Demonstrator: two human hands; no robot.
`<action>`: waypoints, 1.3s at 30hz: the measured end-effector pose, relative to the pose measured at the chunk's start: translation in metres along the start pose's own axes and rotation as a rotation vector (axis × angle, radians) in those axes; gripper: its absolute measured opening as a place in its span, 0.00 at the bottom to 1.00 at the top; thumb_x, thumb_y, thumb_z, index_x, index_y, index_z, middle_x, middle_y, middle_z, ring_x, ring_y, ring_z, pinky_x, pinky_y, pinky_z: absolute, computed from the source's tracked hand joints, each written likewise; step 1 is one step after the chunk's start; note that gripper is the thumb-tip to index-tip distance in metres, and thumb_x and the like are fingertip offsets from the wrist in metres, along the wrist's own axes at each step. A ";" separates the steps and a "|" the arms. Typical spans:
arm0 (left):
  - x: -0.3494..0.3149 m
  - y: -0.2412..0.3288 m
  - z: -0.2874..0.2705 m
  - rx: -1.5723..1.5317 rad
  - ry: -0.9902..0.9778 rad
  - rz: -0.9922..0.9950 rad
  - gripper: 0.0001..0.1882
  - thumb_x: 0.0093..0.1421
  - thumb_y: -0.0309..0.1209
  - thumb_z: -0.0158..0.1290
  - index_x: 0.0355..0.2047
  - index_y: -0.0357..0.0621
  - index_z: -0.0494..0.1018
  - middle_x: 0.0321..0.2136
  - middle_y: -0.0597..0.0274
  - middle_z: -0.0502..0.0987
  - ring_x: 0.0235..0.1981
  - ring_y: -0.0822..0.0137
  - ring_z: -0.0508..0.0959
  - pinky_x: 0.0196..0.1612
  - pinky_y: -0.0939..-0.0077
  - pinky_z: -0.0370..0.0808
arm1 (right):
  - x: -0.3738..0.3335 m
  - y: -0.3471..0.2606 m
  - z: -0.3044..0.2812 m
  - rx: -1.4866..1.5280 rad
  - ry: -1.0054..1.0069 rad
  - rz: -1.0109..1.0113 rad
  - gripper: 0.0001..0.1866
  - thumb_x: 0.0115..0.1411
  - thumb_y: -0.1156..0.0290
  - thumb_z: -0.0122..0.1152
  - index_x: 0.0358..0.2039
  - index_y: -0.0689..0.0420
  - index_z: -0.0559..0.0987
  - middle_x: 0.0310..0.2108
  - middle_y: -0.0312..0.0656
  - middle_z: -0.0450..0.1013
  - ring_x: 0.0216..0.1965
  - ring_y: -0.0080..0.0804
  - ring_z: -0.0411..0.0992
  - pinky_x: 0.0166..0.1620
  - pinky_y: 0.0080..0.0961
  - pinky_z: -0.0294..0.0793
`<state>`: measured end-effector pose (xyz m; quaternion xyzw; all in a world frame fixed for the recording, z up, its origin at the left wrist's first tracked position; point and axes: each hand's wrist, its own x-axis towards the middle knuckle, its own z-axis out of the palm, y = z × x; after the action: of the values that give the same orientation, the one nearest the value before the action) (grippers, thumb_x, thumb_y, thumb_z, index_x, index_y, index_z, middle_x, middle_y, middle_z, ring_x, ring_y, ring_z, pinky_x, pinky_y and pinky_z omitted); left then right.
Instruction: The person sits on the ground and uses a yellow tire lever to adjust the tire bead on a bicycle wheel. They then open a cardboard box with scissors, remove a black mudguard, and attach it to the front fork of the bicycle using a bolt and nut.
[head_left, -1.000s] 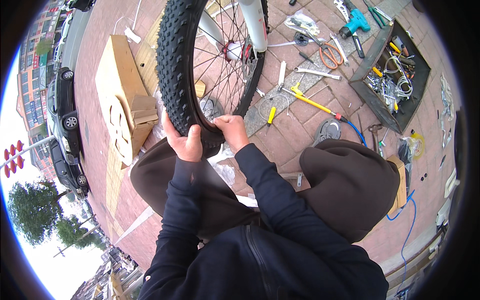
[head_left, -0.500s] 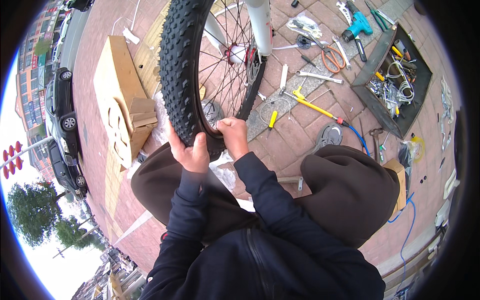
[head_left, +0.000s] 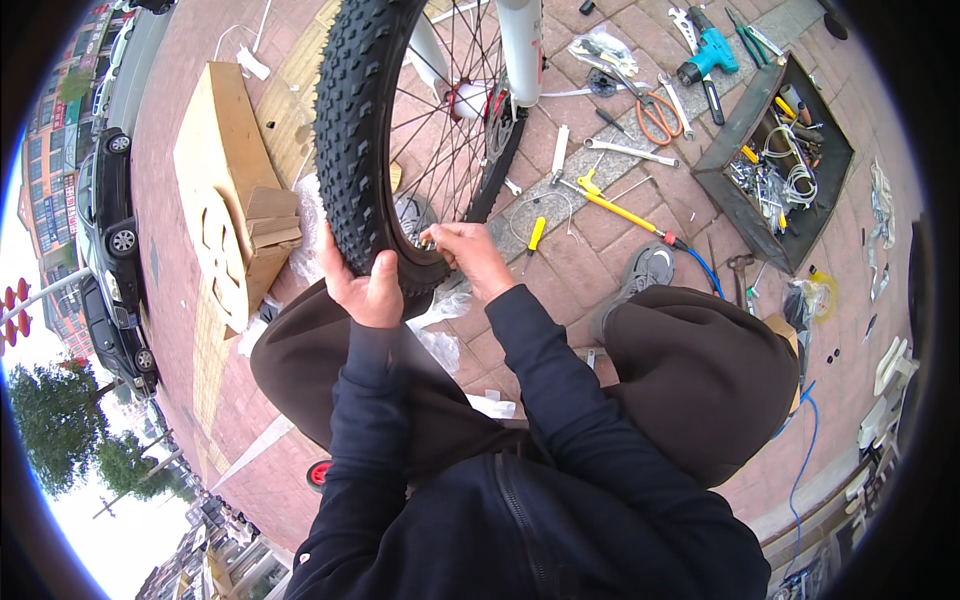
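A bicycle wheel with a black knobbly tire (head_left: pixel 352 140) stands upright in front of me, between the white legs of a fork (head_left: pixel 520 50). My left hand (head_left: pixel 362 288) is wrapped against the near lower part of the tire, thumb toward me and fingers along its outer left side. Just inside the rim, my right hand (head_left: pixel 470 258) is closed in a pinch. Something tiny and brassy shows at its fingertips, close to the rim, too small to name. Thin dark spokes (head_left: pixel 440 150) run up to the red and white hub (head_left: pixel 468 100).
An open cardboard box (head_left: pixel 225 190) lies left of the wheel. On the brick paving to the right are a yellow screwdriver (head_left: pixel 537 232), a yellow pump-like tube (head_left: pixel 620 212), orange-handled scissors (head_left: pixel 657 120), wrenches, a teal drill (head_left: pixel 708 55) and a dark toolbox (head_left: pixel 735 205) full of tools.
My right hand has drawn slightly back from the rim, and a tiny brassy bit now shows at its fingertips. My left hand stays on the tire. The whole view has shifted slightly.
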<state>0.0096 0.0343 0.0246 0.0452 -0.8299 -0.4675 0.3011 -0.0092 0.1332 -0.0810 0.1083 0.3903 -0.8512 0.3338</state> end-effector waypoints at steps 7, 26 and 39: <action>-0.012 0.002 0.002 -0.049 0.056 -0.083 0.46 0.49 0.47 0.60 0.57 0.30 0.51 0.50 0.52 0.63 0.50 0.64 0.66 0.53 0.73 0.63 | 0.006 0.009 0.024 -0.201 0.208 -0.122 0.08 0.51 0.74 0.57 0.21 0.66 0.79 0.18 0.33 0.72 0.23 0.16 0.66 0.27 0.17 0.64; -0.036 0.005 0.017 -0.022 0.203 -0.171 0.47 0.43 0.62 0.57 0.48 0.33 0.59 0.40 0.58 0.68 0.40 0.68 0.69 0.44 0.76 0.66 | 0.083 0.016 -0.224 -1.763 0.656 -0.098 0.10 0.45 0.67 0.65 0.30 0.52 0.79 0.35 0.41 0.68 0.45 0.40 0.64 0.43 0.41 0.65; -0.031 -0.004 0.018 -0.056 0.143 -0.129 0.42 0.47 0.58 0.57 0.47 0.32 0.61 0.35 0.60 0.70 0.35 0.71 0.70 0.40 0.77 0.67 | 0.075 -0.063 -0.168 -0.561 0.006 -0.038 0.09 0.57 0.71 0.53 0.28 0.65 0.76 0.19 0.32 0.69 0.17 0.16 0.63 0.19 0.15 0.59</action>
<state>0.0244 0.0569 0.0001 0.1237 -0.7883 -0.5044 0.3300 -0.1200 0.2507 -0.1903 0.0067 0.6136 -0.7156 0.3338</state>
